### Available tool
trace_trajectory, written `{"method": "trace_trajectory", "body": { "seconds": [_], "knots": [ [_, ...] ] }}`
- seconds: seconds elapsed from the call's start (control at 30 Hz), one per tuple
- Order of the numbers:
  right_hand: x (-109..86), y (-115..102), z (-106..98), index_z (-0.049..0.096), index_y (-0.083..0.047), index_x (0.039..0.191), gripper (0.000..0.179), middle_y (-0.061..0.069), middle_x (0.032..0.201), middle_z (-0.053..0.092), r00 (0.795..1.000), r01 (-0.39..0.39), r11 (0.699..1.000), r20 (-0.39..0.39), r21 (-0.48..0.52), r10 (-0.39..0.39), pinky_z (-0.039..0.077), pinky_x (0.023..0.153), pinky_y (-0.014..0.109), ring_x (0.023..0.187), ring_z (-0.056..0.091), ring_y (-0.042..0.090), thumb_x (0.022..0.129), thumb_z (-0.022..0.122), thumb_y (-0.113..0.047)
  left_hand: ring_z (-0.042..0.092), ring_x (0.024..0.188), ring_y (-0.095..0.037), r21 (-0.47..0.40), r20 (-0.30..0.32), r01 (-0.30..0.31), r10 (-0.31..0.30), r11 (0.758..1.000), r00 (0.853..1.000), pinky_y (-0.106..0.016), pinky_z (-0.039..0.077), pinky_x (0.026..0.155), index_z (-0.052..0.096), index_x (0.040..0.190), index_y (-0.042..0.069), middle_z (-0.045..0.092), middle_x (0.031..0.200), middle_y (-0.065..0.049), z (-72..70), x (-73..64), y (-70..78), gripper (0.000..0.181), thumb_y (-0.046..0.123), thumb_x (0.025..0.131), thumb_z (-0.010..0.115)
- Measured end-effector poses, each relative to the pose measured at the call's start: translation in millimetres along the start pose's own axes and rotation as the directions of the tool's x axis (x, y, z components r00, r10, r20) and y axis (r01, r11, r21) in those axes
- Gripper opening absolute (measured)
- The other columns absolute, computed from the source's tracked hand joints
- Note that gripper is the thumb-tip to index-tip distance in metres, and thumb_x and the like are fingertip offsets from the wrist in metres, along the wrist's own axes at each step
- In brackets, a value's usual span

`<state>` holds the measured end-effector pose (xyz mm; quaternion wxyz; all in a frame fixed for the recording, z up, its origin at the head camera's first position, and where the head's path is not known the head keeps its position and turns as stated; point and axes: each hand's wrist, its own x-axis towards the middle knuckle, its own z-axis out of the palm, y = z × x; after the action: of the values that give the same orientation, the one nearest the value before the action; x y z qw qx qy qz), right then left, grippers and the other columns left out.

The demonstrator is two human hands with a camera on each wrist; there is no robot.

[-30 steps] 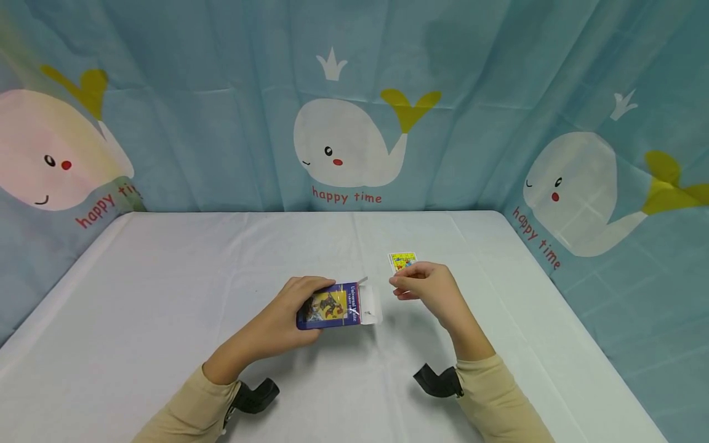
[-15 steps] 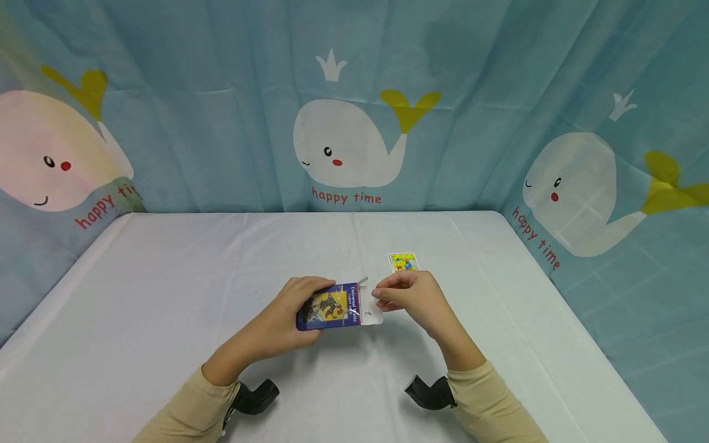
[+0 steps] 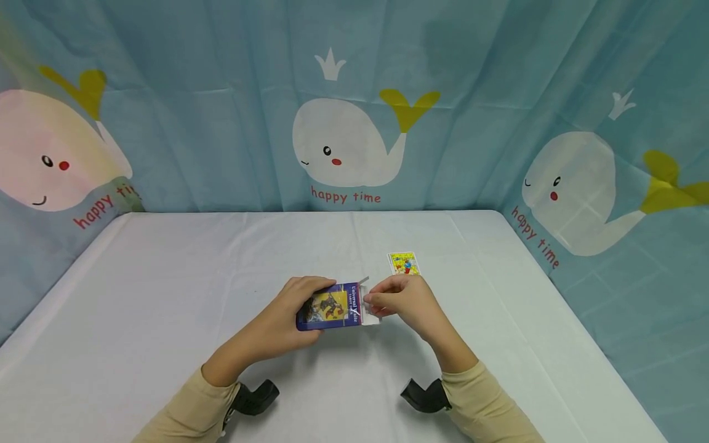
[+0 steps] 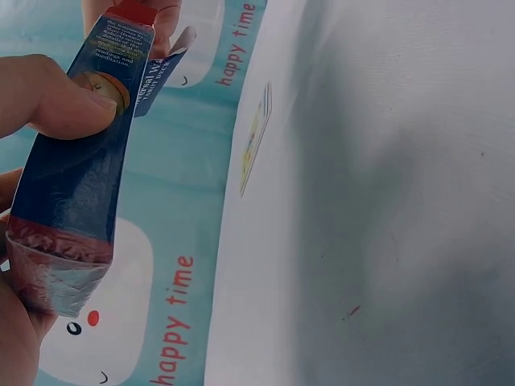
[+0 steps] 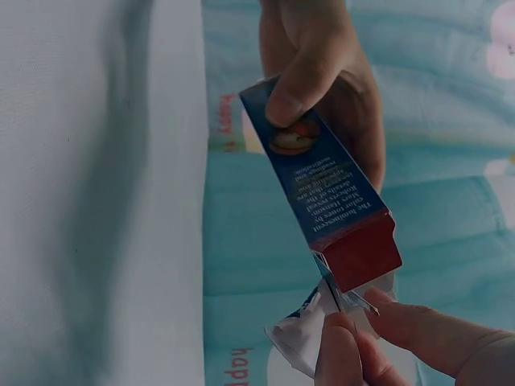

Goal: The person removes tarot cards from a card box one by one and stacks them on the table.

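Note:
In the head view my left hand grips a blue tarot card box, its yellow picture face upward and its opened end pointing right. My left thumb presses on the box's narrow printed side in the left wrist view. My right hand is at the opened end, thumb and fingertips close together among the flaps. The right wrist view shows a red side flap and a white flap there; I cannot tell whether my right fingers pinch anything. Beyond my right hand lies a yellow picture card.
A white cloth covers the table. Behind it hangs a blue curtain printed with whales. Black curved pieces stick out from both sleeve cuffs.
My right hand has come from over the yellow card, leftward and toward me, to the box's opened end. More of the card is uncovered. My left hand and the box stay put.

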<state>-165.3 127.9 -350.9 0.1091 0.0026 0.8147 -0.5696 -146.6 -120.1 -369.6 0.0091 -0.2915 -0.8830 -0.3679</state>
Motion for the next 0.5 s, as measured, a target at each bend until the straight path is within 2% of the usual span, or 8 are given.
{"method": "trace_trajectory", "body": {
  "seconds": [0.33,0.5],
  "knots": [
    [0.7,3.8,4.6,0.074,-0.002,0.086,0.019,0.005,0.079,0.075,1.0,-0.01,0.999,-0.006,-0.031,0.009,0.059,0.072,0.034,0.069,0.068,0.014,0.081,0.08,-0.02,0.043,0.128,-0.02,-0.021,0.0,-0.019,0.019,1.0,1.0,-0.042,0.045,0.096,0.047,0.146,0.017,0.051,0.144,0.0,2.8,1.9,-2.6,0.077,0.008,0.076,0.077],
    [1.1,5.1,7.8,0.073,-0.003,0.086,0.017,0.005,0.083,0.075,1.0,-0.019,0.999,-0.007,-0.041,0.019,0.058,0.073,0.034,0.069,0.067,0.014,0.081,0.08,-0.018,0.043,0.128,-0.02,-0.012,-0.005,-0.033,0.033,0.999,0.999,-0.042,0.045,0.096,0.048,0.146,0.017,0.052,0.143,0.0,3.7,2.5,-3.4,0.076,0.008,0.076,0.077]
  ]
}}
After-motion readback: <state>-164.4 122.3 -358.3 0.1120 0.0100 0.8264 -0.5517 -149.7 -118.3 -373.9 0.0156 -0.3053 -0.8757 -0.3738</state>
